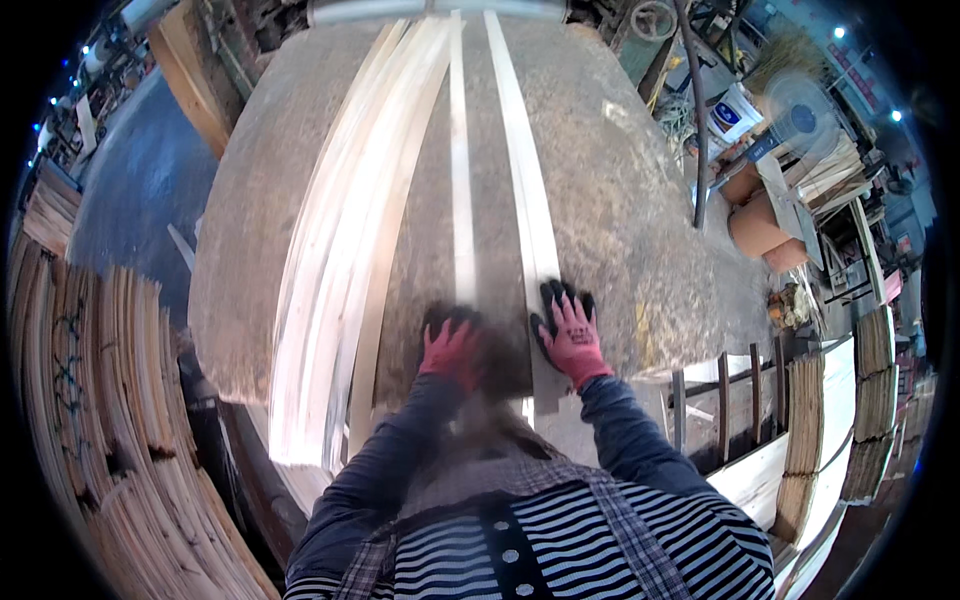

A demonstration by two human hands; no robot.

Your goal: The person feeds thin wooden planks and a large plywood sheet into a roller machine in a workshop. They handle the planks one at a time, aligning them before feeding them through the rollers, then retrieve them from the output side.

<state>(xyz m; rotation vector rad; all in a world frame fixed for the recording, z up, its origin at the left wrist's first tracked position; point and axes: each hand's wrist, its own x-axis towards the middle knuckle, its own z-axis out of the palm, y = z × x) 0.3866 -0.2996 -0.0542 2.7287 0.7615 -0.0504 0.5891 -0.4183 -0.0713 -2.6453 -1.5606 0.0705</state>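
My right hand [572, 338], in a pink glove with black fingertips, lies flat with its fingers spread. Its thumb side rests on the near part of a pale wood veneer strip [522, 170] that runs away from me. My left hand [452, 345], gloved alike, is blurred by motion; its fingers look stretched out over the near end of a narrower strip [460, 160]. Neither hand seems to grip anything. Both are above a worn, brown-grey worktable [620, 220]. Left of my left hand, a long pile of pale veneer strips [345, 250] stretches along the table.
A roller [440, 10] crosses the table's far end. Stacked veneer bundles [120, 400] stand at the lower left, with more bundles [805, 440] at the lower right. Beyond the right edge are a fan [803, 115], a white bucket [735, 112] and a cardboard box [765, 222].
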